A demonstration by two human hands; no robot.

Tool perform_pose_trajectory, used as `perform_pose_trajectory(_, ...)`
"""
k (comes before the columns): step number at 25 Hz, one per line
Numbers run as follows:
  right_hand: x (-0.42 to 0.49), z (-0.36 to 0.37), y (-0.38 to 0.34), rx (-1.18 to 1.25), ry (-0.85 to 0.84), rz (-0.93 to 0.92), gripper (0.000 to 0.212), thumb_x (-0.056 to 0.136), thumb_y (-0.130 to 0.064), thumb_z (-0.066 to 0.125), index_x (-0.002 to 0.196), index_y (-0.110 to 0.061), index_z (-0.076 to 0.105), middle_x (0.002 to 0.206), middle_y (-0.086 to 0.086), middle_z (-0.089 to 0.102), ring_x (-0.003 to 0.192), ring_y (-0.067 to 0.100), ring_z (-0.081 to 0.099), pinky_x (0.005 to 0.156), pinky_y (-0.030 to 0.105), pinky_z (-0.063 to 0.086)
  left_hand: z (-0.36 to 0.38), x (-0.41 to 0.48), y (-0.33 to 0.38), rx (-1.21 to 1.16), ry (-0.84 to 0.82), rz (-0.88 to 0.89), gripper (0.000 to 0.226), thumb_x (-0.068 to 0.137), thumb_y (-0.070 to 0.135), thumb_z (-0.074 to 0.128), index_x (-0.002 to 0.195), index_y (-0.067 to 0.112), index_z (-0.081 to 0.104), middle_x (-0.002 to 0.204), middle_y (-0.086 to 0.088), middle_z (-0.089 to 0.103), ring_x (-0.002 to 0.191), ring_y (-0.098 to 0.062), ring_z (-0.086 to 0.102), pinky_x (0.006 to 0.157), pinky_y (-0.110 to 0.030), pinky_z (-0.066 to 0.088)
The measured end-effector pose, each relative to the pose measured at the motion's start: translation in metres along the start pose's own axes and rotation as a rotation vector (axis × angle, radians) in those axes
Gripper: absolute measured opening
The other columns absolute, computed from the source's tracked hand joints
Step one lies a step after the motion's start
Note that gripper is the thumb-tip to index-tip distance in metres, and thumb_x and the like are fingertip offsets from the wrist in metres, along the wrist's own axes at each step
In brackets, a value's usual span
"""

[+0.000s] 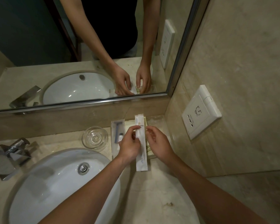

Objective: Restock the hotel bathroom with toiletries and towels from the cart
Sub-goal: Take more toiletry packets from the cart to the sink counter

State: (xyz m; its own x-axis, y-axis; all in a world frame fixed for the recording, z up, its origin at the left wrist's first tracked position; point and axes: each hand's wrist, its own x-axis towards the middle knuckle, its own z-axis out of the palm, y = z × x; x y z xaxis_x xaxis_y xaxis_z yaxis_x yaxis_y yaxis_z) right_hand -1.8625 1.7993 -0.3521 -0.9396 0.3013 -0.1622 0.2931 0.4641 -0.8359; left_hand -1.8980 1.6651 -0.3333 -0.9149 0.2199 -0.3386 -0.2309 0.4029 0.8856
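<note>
Two hands at clear tray point(162, 121). My left hand point(129, 147) pinches toothbrush packet point(139, 125) over tray; right hand point(160, 143) half-curled beside it, contact unclear. Placing toiletries; next I square packet beside razor pack point(117, 127).

The sachet point(140, 160) looked matt white, the basin point(47, 183) glossy ceramic, the faucet point(10, 156) polished metal, the dish point(94, 137) clear glass.
</note>
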Motion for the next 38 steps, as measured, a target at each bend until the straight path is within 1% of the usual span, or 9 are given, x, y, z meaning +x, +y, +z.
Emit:
perform_pose_trajectory(3, -0.004, -0.006, -0.006, 0.191, 0.009, 0.046, 0.034, 0.097, -0.017, 0.062, 0.130, -0.021, 0.057, 0.107, -0.006, 0.067, 0.085, 0.002, 0.067, 0.079, 0.022, 0.055, 0.009, 0.002, 0.010, -0.056, -0.034, 0.000, 0.043, 0.094, -0.006, 0.048, 0.117, 0.029, 0.057, 0.093, 0.005, 0.060, 0.070, -0.003, 0.057, 0.059, -0.013, 0.044)
perform_pose_trajectory(6, -0.001, -0.010, -0.002, 0.231, 0.049, 0.098, 0.031, 0.093, -0.002, 0.060, 0.119, -0.019, 0.062, 0.106, -0.002, 0.067, 0.085, 0.011, 0.067, 0.079, 0.027, 0.057, 0.017, 0.004, 0.015, -0.036, -0.063, -0.008, 0.033, 0.095, -0.005, 0.049, 0.115, 0.020, 0.055, 0.093, 0.004, 0.056, 0.069, -0.005, 0.053, 0.053, -0.014, 0.045)
perform_pose_trajectory(11, 0.007, -0.014, 0.012, 0.228, 0.146, 0.232, 0.030, 0.094, 0.005, 0.051, 0.114, -0.013, 0.067, 0.115, 0.001, 0.066, 0.092, 0.010, 0.061, 0.074, 0.004, 0.045, 0.023, 0.007, 0.001, 0.093, -0.087, 0.114, 0.027, 0.096, 0.002, 0.051, 0.105, 0.028, 0.055, 0.111, 0.003, 0.057, 0.094, -0.012, 0.057, 0.075, -0.021, 0.050)
perform_pose_trajectory(13, 0.012, -0.013, 0.019, 0.167, 0.152, 0.227, 0.033, 0.095, 0.005, 0.049, 0.116, -0.012, 0.066, 0.120, 0.002, 0.065, 0.101, 0.013, 0.061, 0.087, 0.015, 0.049, 0.021, 0.004, -0.006, 0.222, -0.119, 0.200, 0.027, 0.095, 0.004, 0.054, 0.110, 0.026, 0.058, 0.112, 0.006, 0.057, 0.102, -0.014, 0.055, 0.087, -0.027, 0.047)
perform_pose_trajectory(15, 0.014, -0.010, 0.022, 0.100, 0.140, 0.203, 0.035, 0.094, 0.007, 0.048, 0.119, -0.011, 0.065, 0.126, 0.004, 0.062, 0.108, 0.017, 0.061, 0.098, 0.030, 0.050, 0.016, 0.003, -0.013, 0.439, -0.124, 0.326, 0.029, 0.093, 0.011, 0.058, 0.120, 0.022, 0.059, 0.119, 0.006, 0.057, 0.111, -0.013, 0.048, 0.093, -0.025, 0.033)
perform_pose_trajectory(17, 0.014, -0.007, 0.021, 0.056, 0.146, 0.182, 0.038, 0.093, 0.009, 0.049, 0.123, -0.010, 0.063, 0.128, 0.005, 0.058, 0.113, 0.020, 0.060, 0.101, 0.032, 0.049, 0.013, 0.005, -0.019, 0.602, -0.144, 0.416, 0.036, 0.092, 0.016, 0.059, 0.128, 0.021, 0.056, 0.127, 0.007, 0.054, 0.118, -0.015, 0.040, 0.093, -0.023, 0.024)
perform_pose_trajectory(21, 0.003, -0.007, 0.021, -0.100, 0.155, 0.069, 0.044, 0.087, 0.010, 0.055, 0.125, -0.010, 0.063, 0.130, 0.002, 0.054, 0.120, 0.015, 0.046, 0.099, 0.013, 0.030, 0.013, 0.004, -0.022, 0.667, -0.131, 0.435, 0.047, 0.088, 0.019, 0.063, 0.134, 0.022, 0.052, 0.140, 0.009, 0.046, 0.124, -0.018, 0.032, 0.093, -0.022, 0.019)
perform_pose_trajectory(28, -0.007, -0.009, 0.029, -0.306, -0.024, -0.049, 0.055, 0.086, 0.009, 0.055, 0.139, -0.006, 0.055, 0.147, 0.005, 0.048, 0.134, 0.022, 0.033, 0.097, -0.005, 0.004, 0.019, 0.001, -0.022, 0.816, -0.199, 0.394, 0.053, 0.085, 0.021, 0.062, 0.136, 0.024, 0.049, 0.145, 0.010, 0.039, 0.125, -0.021, 0.027, 0.099, -0.028, 0.019)
perform_pose_trajectory(38, -0.005, -0.013, 0.020, -0.348, -0.035, -0.042, 0.053, 0.090, 0.002, 0.055, 0.141, -0.010, 0.054, 0.150, 0.001, 0.046, 0.138, 0.020, 0.031, 0.103, 0.009, 0.013, 0.012, -0.001, -0.021, 0.704, -0.167, 0.355, 0.048, 0.087, 0.018, 0.064, 0.134, 0.023, 0.054, 0.144, 0.013, 0.044, 0.129, -0.021, 0.031, 0.091, -0.024, 0.016)
